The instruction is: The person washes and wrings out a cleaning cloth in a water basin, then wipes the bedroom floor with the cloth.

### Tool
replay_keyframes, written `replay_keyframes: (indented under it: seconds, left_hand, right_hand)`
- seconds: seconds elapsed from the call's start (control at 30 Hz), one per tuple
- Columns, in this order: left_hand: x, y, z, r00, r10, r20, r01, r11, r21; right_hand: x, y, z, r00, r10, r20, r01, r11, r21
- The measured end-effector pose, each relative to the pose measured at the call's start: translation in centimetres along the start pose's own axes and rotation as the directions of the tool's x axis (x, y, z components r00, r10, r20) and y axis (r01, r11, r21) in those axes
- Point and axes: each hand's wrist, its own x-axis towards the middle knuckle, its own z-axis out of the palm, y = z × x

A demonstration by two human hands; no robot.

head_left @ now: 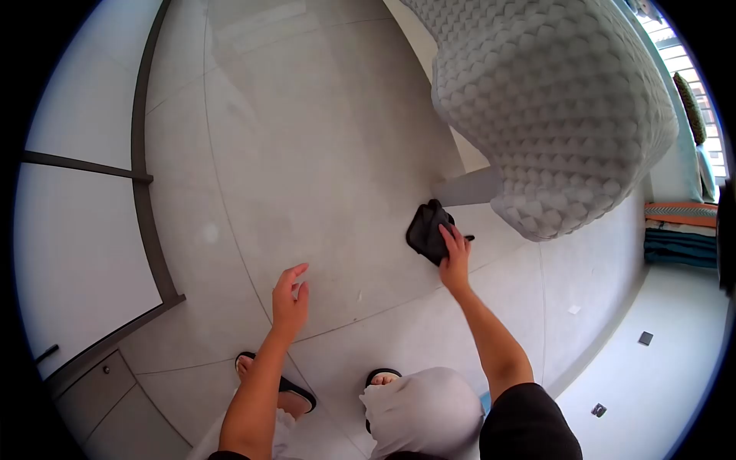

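Note:
Low over the tiled floor, my right hand (pixel 455 257) has its fingers on a small, dark, soft-looking pouch (pixel 426 232). The thumb side of that hand is partly hidden, but the fingers appear to grip the pouch's right edge. Short strap-like ends stick out at its top and right. My left hand (pixel 290 300) hovers above the floor further left, holding nothing, with thumb and fingers apart.
A bed or couch under a grey quilted cover (pixel 567 100) stands at upper right, its grey leg (pixel 469 187) near the pouch. White cabinets (pixel 84 238) line the left side. My sandalled foot (pixel 297 395) is below. Folded textiles (pixel 678 238) lie at far right.

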Motion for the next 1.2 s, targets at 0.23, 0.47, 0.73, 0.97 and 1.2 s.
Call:
replay_keyframes:
  seconds: [0.23, 0.47, 0.73, 0.97, 1.2]
  left_hand:
    - [-1.7, -2.2, -0.5, 0.997, -0.023, -0.072, 0.02, 0.999, -0.048]
    - [-1.8, -0.9, -0.2, 0.988, 0.155, 0.028, -0.157, 0.974, 0.163]
    - [3.2, 5.1, 4.9, 0.76, 0.564, 0.322, -0.65, 0.667, 0.364]
    - [7.0, 5.9, -2.3, 0.892, 0.422, 0.163, -0.453, 0.828, 0.33]
    - [5.1, -2.5, -5.9, 0.883, 0.417, 0.218, -0.464, 0.695, 0.549]
  right_hand:
    - [-6.9, -16.1, 6.8, 0.957, -0.056, 0.284, -0.094, 0.868, 0.488]
    - [-3.0, -11.0, 0.9, 0.96, -0.167, 0.223, 0.121, 0.971, 0.207]
    - [0.7, -11.8, -1.7, 0.758, -0.162, 0.632, -0.369, 0.692, 0.62]
    - [9.8, -18.1, -0.2, 0.813, -0.421, 0.403, 0.106, 0.787, 0.608]
    - [9.2, -18.6, 8.3, 0.642, -0.667, 0.378, 0.552, 0.744, 0.376]
